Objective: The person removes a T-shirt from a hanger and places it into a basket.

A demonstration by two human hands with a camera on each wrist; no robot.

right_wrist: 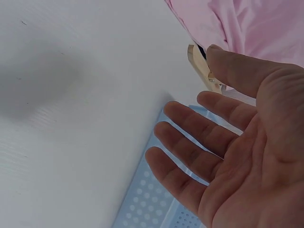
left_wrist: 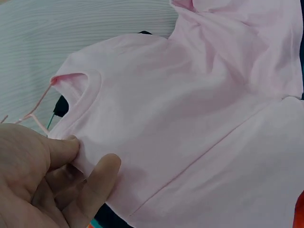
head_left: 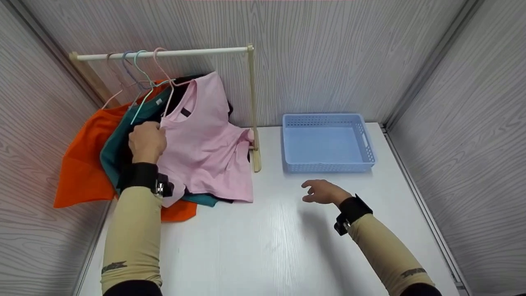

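One pink shirt [head_left: 209, 123] hangs at the front of the rack [head_left: 213, 51], on my left, its lower part spreading toward the desk [head_left: 254, 246]. My left hand [head_left: 148, 142] pinches it at the shoulder edge nearest me, beside the pink hanger [head_left: 171, 85]. One arm of that hanger runs into the far shoulder; the near arm shows mostly bare, and I cannot tell whether its tip sits inside the cloth. My right hand [head_left: 326, 192] holds nothing, fingers apart, above the desk in front of the blue basket [head_left: 328, 167].

I judge the shirt light, soft and limp, not fragile or very slippery, but quick to fold and sag. A pinch at the shoulder seam or the neck band [left_wrist: 95, 90] should control it best; the thin hanger will probably swing if tugged.

Counting, I see four garments: pink, black [head_left: 177, 95], teal [head_left: 113, 142] and orange [head_left: 88, 164]. Hangers also number four: the pink one, a mint one [head_left: 143, 103], a blue one [head_left: 132, 76] and a dull pink one [head_left: 112, 99]. Rack and basket, one each.
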